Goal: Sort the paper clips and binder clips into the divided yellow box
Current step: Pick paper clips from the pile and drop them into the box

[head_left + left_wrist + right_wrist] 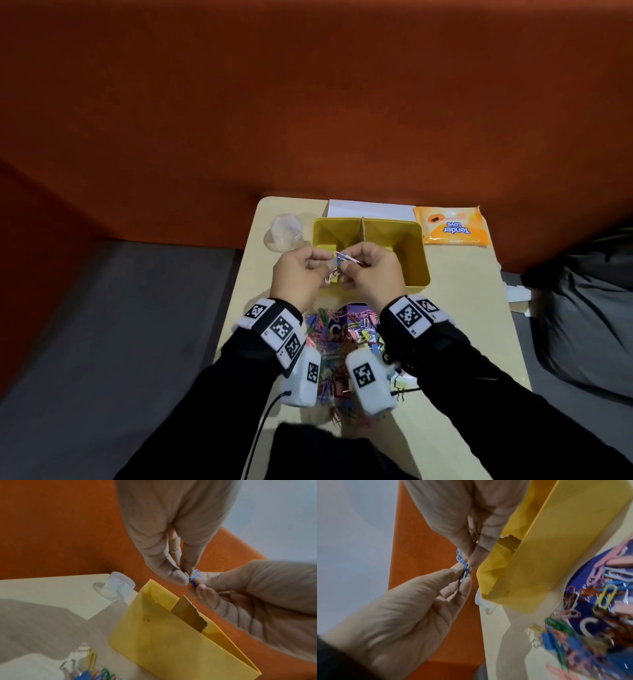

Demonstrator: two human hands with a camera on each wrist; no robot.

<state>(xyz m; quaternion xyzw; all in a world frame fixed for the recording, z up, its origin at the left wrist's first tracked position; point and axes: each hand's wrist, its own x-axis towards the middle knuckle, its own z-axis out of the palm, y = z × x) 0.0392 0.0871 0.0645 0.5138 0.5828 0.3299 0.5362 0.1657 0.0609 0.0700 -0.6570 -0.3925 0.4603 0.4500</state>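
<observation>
Left hand (297, 274) raised above the near edge of the divided yellow box (416, 253), fingers curled, thumb and forefinger pinching a tangle of linked paper clips (337, 261). Right hand (371, 274) level with it and just beside, likewise curled, thumb and fingertips nipping the same tangle from the opposite side. Tangle held between the two hands, clear of the table (455, 329), over the box's near wall close to the brown cardboard divider (361, 233). Light blue and dark blue wire visible in the tangle on both wrist views; a further pale clip hanging below the left fingers on the head view. A metal clip also seen tucked between the right thumb and fingers in the right wrist view.

Box standing at the far middle of the table, split into a left and a right compartment by the divider; contents of either compartment not discernible. Heap of mixed paper clips and binder clips (342, 334) lying on the table near the person, behind the hands and between the wrists, spread over a dark blue printed sheet (589, 609). Yellow, green, pink and blue clips distinguishable in the heap, plus a blue binder clip (551, 641).

Clear plastic cup (286, 230) just left of the box. Orange wet-wipe packet (451, 224) to the right of the box. White paper (370, 207) behind the box.
</observation>
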